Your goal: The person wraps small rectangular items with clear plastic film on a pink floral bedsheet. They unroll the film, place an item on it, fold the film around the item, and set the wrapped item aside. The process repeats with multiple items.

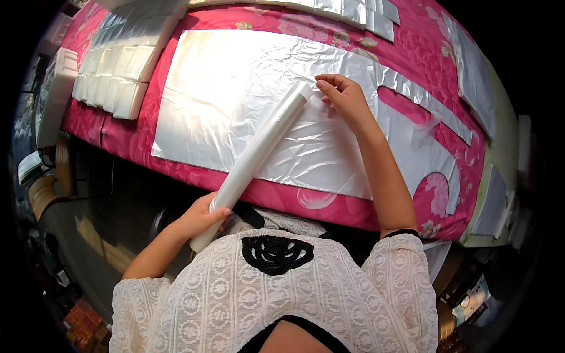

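My left hand (209, 216) is closed around the near end of a long white roll of thin plastic film (259, 154). The roll slants away from me, its far end over a large white plastic vest bag (212, 100) spread flat and creased on the table. Two handle strips of the bag point right, with a rounded cut-out between them. Just beyond the roll's far end is my right hand (344, 100), apart from it. Its thumb and index finger are drawn together over the bag; what lies between their tips is too thin to make out.
A pink flowered cloth (276, 203) covers the table. Folded white packs (120, 65) are stacked at the far left, and more white packs (341, 10) line the far edge. Another silvery-white sheet (471, 76) lies at the right. A chair (44, 191) stands on the left floor.
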The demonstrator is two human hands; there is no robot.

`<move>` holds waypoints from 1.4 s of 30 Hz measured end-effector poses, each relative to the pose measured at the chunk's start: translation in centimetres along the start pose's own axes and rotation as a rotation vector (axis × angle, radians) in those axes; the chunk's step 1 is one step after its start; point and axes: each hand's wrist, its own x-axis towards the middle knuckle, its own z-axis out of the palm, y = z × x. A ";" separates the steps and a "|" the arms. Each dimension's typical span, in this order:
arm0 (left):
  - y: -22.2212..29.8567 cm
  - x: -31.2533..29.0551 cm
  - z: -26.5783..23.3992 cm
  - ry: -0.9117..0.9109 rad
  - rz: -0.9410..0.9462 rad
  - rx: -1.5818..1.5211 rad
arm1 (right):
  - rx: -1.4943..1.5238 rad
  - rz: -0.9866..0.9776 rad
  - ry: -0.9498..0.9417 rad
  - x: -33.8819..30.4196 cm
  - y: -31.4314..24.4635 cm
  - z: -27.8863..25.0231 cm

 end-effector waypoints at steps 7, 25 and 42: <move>-0.3 0.1 0.1 0.035 0.011 0.049 | 0.015 0.136 -0.355 1.5 -1.1 0.4; 0.1 -3.3 -6.9 -0.465 -0.324 0.198 | -0.279 -0.132 0.449 5.6 5.1 -16.2; 7.8 10.9 4.4 -0.232 1.152 1.453 | -0.372 -0.194 0.154 6.7 1.4 -6.7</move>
